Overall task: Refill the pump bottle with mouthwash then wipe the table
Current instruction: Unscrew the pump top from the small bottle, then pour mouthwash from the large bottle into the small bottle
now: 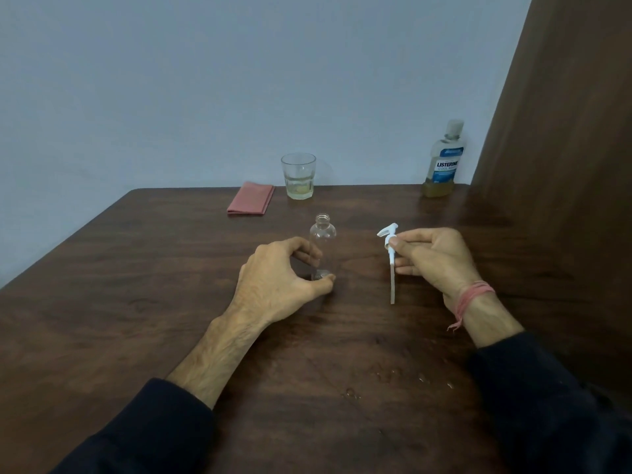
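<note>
- The tabletop (136, 302) is dark wood, set against a pale wall, and carries everything; a few wet drops (352, 393) lie on it near the person, so wiping looks like a later step.
- The mouthwash bottle (443, 162) stands upright at the far right edge, cap on, with only a low layer of yellowish liquid inside, well apart from both hands.
- A folded pink cloth (251, 203) lies flat at the far edge, just beside a drinking glass (298, 176) that holds a little pale liquid.
- The left hand (284, 275) curls its fingers and thumb round the lower part of the clear pump bottle (322, 234), steadying it upright on the tabletop near the centre; its neck is open and it looks empty.
- The right hand (434, 258) pinches the white pump head (390, 241), which hangs with its tube pointing down, clear of the bottle and above the tabletop.
- My judgement: the opening step is in hand, refill not yet begun.
- The next move calls for setting the pump down somewhere dry, then reaching for the mouthwash, uncapping it and pouring into a narrow neck, which needs a steady aim.
</note>
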Motion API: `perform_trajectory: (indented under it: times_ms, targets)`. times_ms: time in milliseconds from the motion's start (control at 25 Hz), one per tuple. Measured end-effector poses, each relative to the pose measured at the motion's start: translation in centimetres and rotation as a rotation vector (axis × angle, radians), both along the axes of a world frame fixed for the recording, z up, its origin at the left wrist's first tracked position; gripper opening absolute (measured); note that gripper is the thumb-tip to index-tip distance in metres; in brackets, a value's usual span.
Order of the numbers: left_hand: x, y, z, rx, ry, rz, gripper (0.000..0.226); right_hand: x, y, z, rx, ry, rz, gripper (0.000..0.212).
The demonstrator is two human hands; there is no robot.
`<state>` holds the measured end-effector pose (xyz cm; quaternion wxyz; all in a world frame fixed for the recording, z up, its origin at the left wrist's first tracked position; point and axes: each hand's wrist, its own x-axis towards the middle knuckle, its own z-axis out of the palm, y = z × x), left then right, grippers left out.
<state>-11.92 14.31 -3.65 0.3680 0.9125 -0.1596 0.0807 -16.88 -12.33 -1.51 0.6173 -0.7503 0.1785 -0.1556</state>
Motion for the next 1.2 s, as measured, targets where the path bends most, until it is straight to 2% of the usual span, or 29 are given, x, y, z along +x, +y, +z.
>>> perform_trajectory:
  times_ms: [280,720,800,880,1000,1040,1120,1200]
  targets:
    - [-0.3,0.1,0.1,-0.01,0.006,0.006,0.045,0.2,0.0,-0.7,-0.235,0.019,-0.045,0.023]
    - [-0.9,0.2,0.5,0.028,-0.002,0.009,0.047,0.6,-0.5,-1.2,-0.246,0.007,-0.057,0.025]
    - [-1.4,0.1,1.0,0.039,0.01,0.005,0.052,0.6,-0.6,-1.1,-0.268,0.026,-0.046,0.028]
    - [-2.0,0.2,1.6,0.034,0.035,-0.004,0.068,0.4,-0.6,-1.0,-0.269,0.034,-0.045,0.032]
    - [-3.7,1.2,2.3,-0.104,0.0,0.039,0.091,-0.4,-0.8,-0.6,-0.263,0.021,-0.07,0.031]
    - [-4.6,1.5,2.5,-0.188,-0.059,0.075,0.085,-0.7,-1.0,-0.4,-0.24,0.002,-0.074,0.028]
    - [-6.7,1.4,3.3,-0.354,-0.245,0.125,0.059,-1.6,-2.1,0.2,-0.118,-0.048,-0.083,0.022]
    - [-8.7,-0.5,4.5,-0.45,-0.368,0.059,0.036,-2.3,-3.9,1.2,-0.029,-0.091,-0.107,0.018]
